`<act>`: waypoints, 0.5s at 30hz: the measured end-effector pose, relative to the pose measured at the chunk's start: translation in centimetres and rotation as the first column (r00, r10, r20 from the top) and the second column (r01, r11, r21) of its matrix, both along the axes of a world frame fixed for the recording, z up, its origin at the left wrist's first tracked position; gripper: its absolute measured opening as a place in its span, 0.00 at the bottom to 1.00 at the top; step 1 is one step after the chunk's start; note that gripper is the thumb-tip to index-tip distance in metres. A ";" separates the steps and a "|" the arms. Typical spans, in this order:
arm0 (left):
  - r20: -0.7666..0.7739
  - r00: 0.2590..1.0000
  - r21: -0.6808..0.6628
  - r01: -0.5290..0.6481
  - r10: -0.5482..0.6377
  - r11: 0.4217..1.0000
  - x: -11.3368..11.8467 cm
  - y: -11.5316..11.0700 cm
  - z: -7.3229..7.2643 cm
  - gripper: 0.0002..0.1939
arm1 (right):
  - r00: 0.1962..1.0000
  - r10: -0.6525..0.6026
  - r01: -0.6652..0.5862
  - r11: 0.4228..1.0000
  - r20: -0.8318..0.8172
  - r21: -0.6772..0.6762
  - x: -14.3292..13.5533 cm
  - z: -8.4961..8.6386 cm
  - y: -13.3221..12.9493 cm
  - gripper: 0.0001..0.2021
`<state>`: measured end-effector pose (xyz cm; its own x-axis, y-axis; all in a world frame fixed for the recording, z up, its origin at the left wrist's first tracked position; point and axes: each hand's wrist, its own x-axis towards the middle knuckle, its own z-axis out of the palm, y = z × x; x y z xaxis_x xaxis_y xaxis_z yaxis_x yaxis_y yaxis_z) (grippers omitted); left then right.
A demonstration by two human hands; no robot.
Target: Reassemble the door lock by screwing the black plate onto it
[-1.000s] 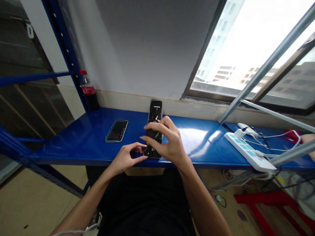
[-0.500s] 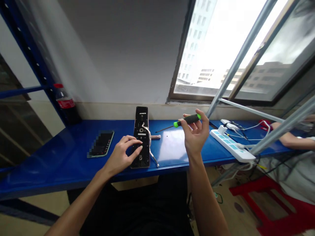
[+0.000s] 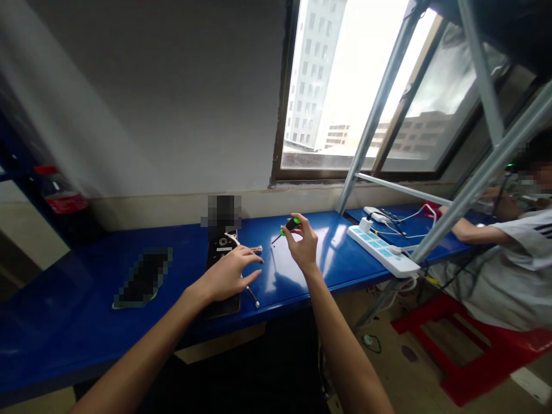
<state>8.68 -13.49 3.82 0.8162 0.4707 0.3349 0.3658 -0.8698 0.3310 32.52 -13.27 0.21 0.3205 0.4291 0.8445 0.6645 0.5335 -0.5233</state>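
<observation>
My right hand (image 3: 303, 244) grips a screwdriver (image 3: 292, 225) with a black and green handle. Its thin shaft points down and left, the tip close above a tiny dark piece (image 3: 273, 246) on the blue table; whether they touch I cannot tell. My left hand (image 3: 235, 270) hovers over the right side of a long black panel (image 3: 224, 306), fingers apart and holding nothing. Partly behind that hand, a white cable (image 3: 233, 238) runs along the panel and ends in a small connector (image 3: 257, 304). A copper-coloured cylinder (image 3: 256, 249) pokes out beyond the panel's right edge.
A phone (image 3: 142, 280) lies on the table (image 3: 185, 244) at left, with a cola bottle (image 3: 64, 198) behind it. At right are a white power strip (image 3: 382, 250), metal frame poles (image 3: 379, 109), and a seated person (image 3: 509, 247) on a red stool (image 3: 470, 351).
My right hand has brought the screwdriver down and left toward the tiny dark piece. My left hand has shifted right across the panel, fingers spreading. The view has turned right.
</observation>
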 end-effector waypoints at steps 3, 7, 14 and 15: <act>-0.015 1.000 -0.007 -0.002 0.002 1.000 -0.2 -0.1 0.2 0.13 | 0.999 0.016 -0.015 1.000 0.035 -0.006 -0.1 -0.2 0.3 0.17; -0.013 1.000 -0.012 0.001 -0.002 1.000 -0.1 -0.1 0.1 0.13 | 0.999 0.010 -0.011 1.000 0.038 0.017 -0.4 0.2 -0.3 0.17; 0.242 0.965 -0.076 -0.082 0.098 0.994 -0.6 0.4 -0.2 0.14 | 0.998 0.058 -0.056 0.996 -0.021 0.076 -3.1 3.7 -3.4 0.21; 0.292 0.947 -0.068 -0.118 0.133 0.991 -0.9 0.4 -0.3 0.13 | 0.996 0.084 -0.080 0.993 -0.039 0.083 -3.7 4.4 -3.8 0.22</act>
